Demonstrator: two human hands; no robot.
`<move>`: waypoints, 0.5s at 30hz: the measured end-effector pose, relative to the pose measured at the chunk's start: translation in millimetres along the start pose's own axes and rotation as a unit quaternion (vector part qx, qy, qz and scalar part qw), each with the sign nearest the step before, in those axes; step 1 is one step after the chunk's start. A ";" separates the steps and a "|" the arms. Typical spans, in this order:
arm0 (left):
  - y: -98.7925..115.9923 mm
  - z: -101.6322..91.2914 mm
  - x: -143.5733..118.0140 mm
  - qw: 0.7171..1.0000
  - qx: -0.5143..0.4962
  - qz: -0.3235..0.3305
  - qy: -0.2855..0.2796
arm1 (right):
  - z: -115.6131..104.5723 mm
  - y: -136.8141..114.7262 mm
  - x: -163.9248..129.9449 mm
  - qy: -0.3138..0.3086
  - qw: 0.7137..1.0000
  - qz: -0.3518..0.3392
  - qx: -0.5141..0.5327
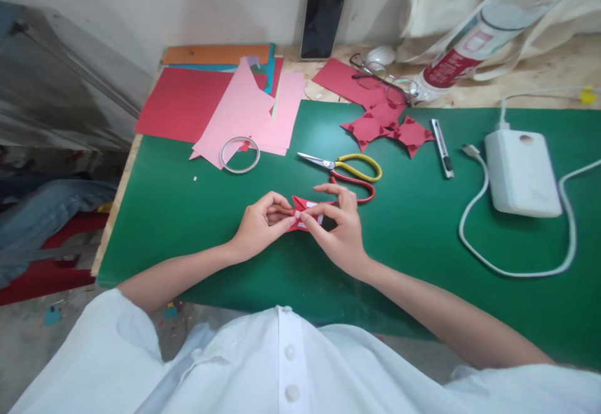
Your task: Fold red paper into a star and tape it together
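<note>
A small folded red paper piece point(299, 203) with white strips on it, which look like tape, lies between my hands near the table's front. My left hand point(260, 226) grips its left edge between thumb and bent fingers. From the other side, my right hand point(345, 229) pinches the piece with thumb and index finger beside a small white square point(297, 215). The other right fingers are raised and spread. Just beyond the right hand are open scissors point(328, 164) with one yellow and one red handle. My fingers partly hide the folded paper.
Pink sheets point(244, 107), a red sheet point(178, 104) and a tape roll point(221, 154) lie at the back left. Folded red paper stars point(369, 129), glasses point(389, 82) and a cutter point(442, 149) are behind. A white power bank point(523, 173) with cable and a bottle point(451, 57) stand right.
</note>
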State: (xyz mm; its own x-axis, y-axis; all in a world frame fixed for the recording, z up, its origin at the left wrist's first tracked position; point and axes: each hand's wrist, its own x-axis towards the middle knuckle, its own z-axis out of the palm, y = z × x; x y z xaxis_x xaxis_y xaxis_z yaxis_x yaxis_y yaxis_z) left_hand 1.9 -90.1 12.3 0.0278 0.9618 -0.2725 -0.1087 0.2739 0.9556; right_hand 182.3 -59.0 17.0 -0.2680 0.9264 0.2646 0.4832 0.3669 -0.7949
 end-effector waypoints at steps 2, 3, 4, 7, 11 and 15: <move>0.7 0.7 -0.4 1.000 -0.009 -0.003 0.010 | -0.2 -0.3 0.1 0.001 1.000 0.003 0.005; 0.9 0.7 -0.4 1.000 -0.010 -0.003 0.014 | -0.3 -0.4 0.1 0.000 1.000 0.005 0.008; 0.9 0.6 -0.4 1.000 -0.009 -0.002 0.017 | -0.3 -0.4 0.1 0.000 1.000 0.007 0.010; 0.4 0.0 -0.1 1.000 -0.002 0.007 0.018 | -0.4 0.2 0.3 0.000 1.000 0.007 0.019; -0.9 -0.1 0.1 1.000 0.003 0.009 0.017 | -0.8 2.1 1.3 -0.006 1.000 0.007 0.024; -1.5 0.2 1.1 1.000 0.007 0.013 0.012 | -1.3 3.2 2.0 -0.016 1.000 0.012 0.020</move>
State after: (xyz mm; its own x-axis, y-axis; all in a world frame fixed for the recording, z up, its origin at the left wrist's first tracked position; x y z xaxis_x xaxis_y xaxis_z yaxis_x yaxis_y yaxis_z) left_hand 2.3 -89.5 10.6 0.0004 0.9685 -0.2492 -0.0956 0.2480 0.9640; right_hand 184.3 -55.8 15.7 -0.2835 0.9317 0.2271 0.4565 0.3394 -0.8225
